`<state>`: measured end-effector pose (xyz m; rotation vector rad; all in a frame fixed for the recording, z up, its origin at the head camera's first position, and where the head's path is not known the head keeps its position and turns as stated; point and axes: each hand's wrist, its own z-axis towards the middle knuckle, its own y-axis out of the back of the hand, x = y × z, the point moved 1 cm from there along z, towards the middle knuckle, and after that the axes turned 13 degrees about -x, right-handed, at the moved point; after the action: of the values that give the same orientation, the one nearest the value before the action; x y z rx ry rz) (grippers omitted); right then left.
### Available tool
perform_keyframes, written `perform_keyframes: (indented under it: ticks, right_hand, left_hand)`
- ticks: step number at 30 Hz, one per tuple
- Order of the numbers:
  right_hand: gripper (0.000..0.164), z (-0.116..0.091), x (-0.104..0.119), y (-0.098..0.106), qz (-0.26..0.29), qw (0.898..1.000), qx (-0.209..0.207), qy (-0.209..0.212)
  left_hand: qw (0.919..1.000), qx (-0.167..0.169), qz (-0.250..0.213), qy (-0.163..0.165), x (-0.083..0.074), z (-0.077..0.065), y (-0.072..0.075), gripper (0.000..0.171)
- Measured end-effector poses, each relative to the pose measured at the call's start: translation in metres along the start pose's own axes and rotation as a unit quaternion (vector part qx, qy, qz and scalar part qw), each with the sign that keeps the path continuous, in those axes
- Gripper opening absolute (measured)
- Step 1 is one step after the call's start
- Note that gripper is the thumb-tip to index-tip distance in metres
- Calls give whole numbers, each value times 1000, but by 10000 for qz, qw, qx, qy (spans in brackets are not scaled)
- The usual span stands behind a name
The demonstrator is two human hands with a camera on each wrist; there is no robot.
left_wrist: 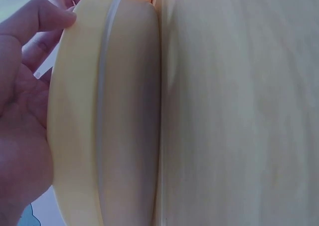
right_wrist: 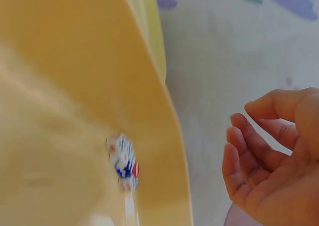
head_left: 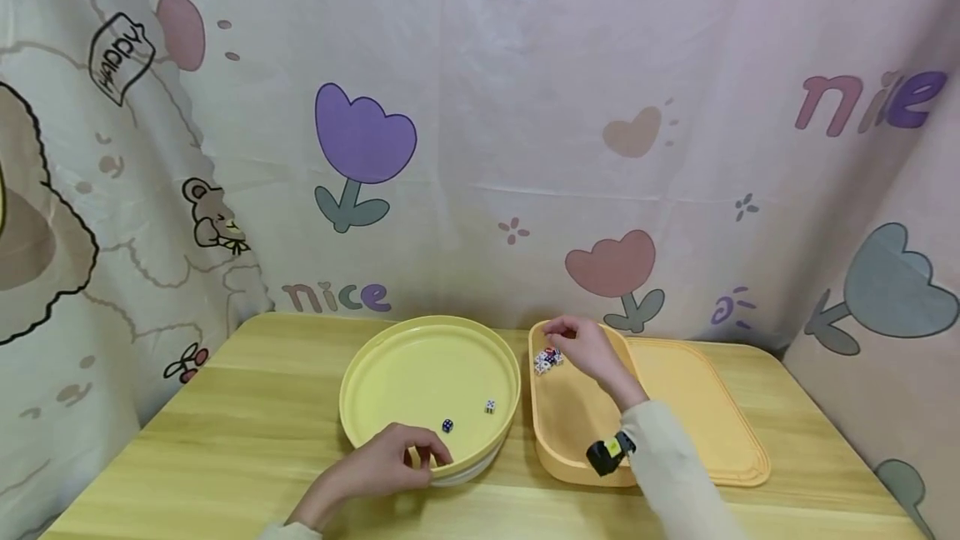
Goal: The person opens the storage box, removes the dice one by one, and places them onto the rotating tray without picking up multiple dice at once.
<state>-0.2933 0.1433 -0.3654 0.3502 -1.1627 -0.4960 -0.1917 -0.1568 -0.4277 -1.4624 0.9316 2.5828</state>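
A round yellow tray (head_left: 405,365) stands at the middle of the table, with a dark blue die (head_left: 447,425) and a white die (head_left: 490,407) on it. My left hand (head_left: 390,461) grips its near rim, thumb at the rim's edge and fingers over the inner side, as the left wrist view shows. Above the far end of an orange rectangular box (head_left: 573,415), my right hand (head_left: 592,348) hangs with loosely bent fingers, and nothing shows between them in the right wrist view. Below it, a small pile of white, blue and red dice (right_wrist: 122,161) lies in the box.
An orange flat lid (head_left: 697,415) lies to the right of the box on the wooden table (head_left: 247,415). A patterned curtain (head_left: 465,148) hangs behind and at both sides. A black strap device (head_left: 609,452) is worn on the right wrist.
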Motion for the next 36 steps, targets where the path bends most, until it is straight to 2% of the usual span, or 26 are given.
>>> perform_keyframes:
  ticks: [6,12,21,28,36]
  right_hand:
    - [18,16,-16,3,-88,9990,230,-368]
    - [20,21,-28,-2,312,9947,-239,-950]
    - [20,20,-58,-18,111,9901,-525,-1298]
    - [23,11,-79,-26,406,9770,-765,-1948]
    - [24,10,-84,-28,553,9719,-864,-2119]
  left_hand:
    - [10000,-27,28,-14,2,-1,-2,26]
    - [10000,17,-24,86,0,-2,0,28]
    - [9999,17,-68,118,0,-2,2,27]
    - [9999,53,-39,121,1,-2,1,28]
    - [9999,0,96,35,1,-1,3,29]
